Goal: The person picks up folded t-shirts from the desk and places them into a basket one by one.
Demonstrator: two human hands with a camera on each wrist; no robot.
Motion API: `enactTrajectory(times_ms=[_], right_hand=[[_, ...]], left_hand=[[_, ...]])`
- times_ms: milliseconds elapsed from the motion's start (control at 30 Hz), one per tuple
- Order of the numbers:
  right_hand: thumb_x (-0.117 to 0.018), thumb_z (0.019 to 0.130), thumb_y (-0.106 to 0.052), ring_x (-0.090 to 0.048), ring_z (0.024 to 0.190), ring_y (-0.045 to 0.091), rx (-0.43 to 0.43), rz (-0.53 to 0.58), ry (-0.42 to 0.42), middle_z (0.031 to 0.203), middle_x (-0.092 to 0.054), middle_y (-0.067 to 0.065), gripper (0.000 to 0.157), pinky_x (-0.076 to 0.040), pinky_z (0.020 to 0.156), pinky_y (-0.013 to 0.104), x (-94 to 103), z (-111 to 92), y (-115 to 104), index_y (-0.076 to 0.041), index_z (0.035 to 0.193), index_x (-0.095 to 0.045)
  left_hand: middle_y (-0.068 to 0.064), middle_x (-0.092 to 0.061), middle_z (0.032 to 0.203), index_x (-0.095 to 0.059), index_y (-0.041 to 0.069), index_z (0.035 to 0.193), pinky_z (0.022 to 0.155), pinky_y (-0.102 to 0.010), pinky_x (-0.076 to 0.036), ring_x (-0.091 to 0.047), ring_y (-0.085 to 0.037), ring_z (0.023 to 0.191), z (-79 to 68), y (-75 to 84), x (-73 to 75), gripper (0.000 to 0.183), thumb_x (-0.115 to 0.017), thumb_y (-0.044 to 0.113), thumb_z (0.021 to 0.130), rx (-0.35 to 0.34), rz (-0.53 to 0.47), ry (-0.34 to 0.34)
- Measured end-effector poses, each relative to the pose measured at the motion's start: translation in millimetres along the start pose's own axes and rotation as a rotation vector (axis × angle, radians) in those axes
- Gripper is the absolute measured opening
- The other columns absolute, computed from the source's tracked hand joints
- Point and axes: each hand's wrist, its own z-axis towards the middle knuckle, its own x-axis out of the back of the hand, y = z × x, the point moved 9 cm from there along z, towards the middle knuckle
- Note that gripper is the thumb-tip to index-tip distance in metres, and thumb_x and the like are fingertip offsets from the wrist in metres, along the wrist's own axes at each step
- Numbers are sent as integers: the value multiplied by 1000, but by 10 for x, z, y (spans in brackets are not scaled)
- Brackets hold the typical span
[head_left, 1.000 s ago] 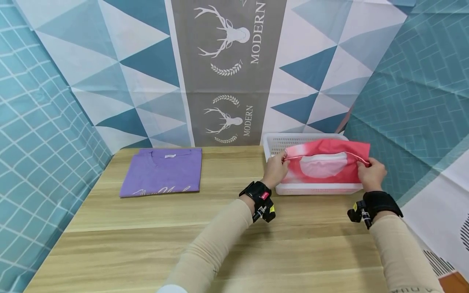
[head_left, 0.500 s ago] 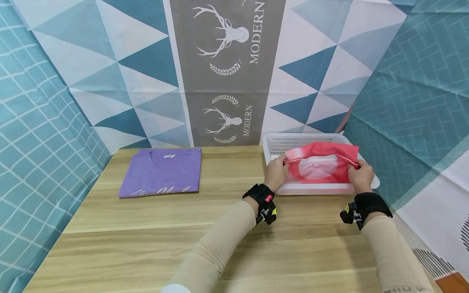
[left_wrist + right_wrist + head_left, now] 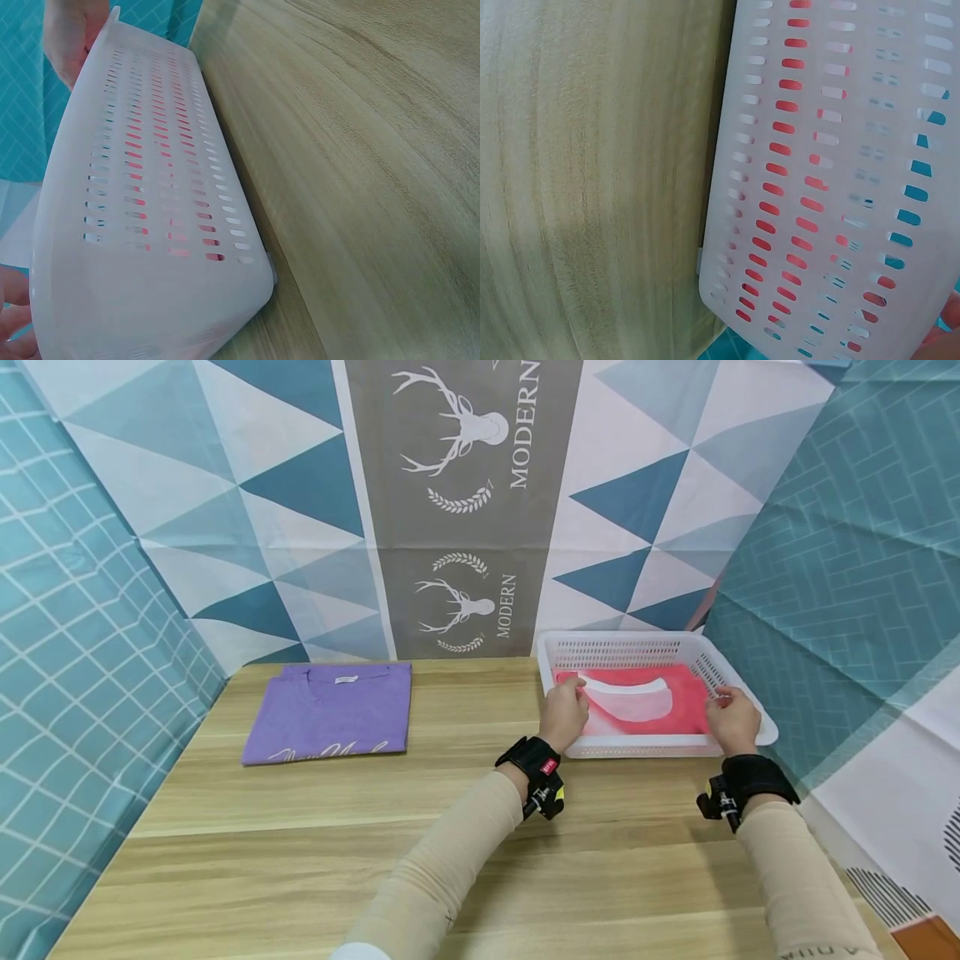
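Observation:
A folded red T-shirt with a pale pink and white neck area lies flat inside a white perforated plastic basket. My left hand reaches over the basket's left front corner, fingertips at the shirt's left edge. At the right front corner, my right hand hovers by the shirt's right edge with fingers loosely bent and no cloth visible in them. Both wrist views mostly show the basket's outer front wall, with red cloth behind its slots. Fingertip contact with the shirt is partly hidden.
A folded purple T-shirt lies at the back left of the wooden table. Patterned cloth hangings stand behind the table and along both sides. The basket sits at the back right, near the table's edge.
The red T-shirt has come down from above the rim to lie flat in the basket. Both hands have loosened from it. The right hand has shifted left overall.

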Motion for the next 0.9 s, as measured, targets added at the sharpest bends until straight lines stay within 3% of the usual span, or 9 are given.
enactTrajectory(times_ms=[100,167,433,667,900], right_hand=[[-44,99,-19,-48,115,44,-6,6,-5,128,-54,31,44,-45,90,50,-8,-11,-7,6,134,-47],[-43,99,-19,-48,115,43,-5,8,-4,127,-54,31,42,-45,88,48,-4,-18,-14,6,132,-49],[-42,100,-20,-51,110,40,-25,41,-27,126,-54,29,41,-38,66,23,9,-62,-29,7,130,-50],[-40,100,-19,-49,115,40,-11,62,-30,128,-53,29,42,-39,71,26,11,-141,-90,6,131,-50],[-43,98,-13,-53,112,38,73,100,36,123,-56,30,37,-37,77,25,22,-266,-228,9,126,-54]], left_hand=[[-11,-74,88,-66,0,114,57,-13,-42,-60,-12,65,-6,19,9,25,-56,1,91,-26,12,8],[-11,-74,89,-66,0,113,59,-14,-45,-65,-15,69,-14,33,20,25,-57,1,90,-47,21,18],[-11,-75,93,-67,2,111,71,-19,-53,-71,-18,83,-45,59,19,24,-57,2,90,-85,-11,23],[-13,-74,98,-65,1,116,72,-16,-51,-70,-20,88,-81,48,38,25,-54,3,93,-66,-115,-13],[-14,-73,103,-65,-1,115,76,-17,-51,-68,-22,91,-124,15,188,24,-54,4,94,-66,-168,11]])
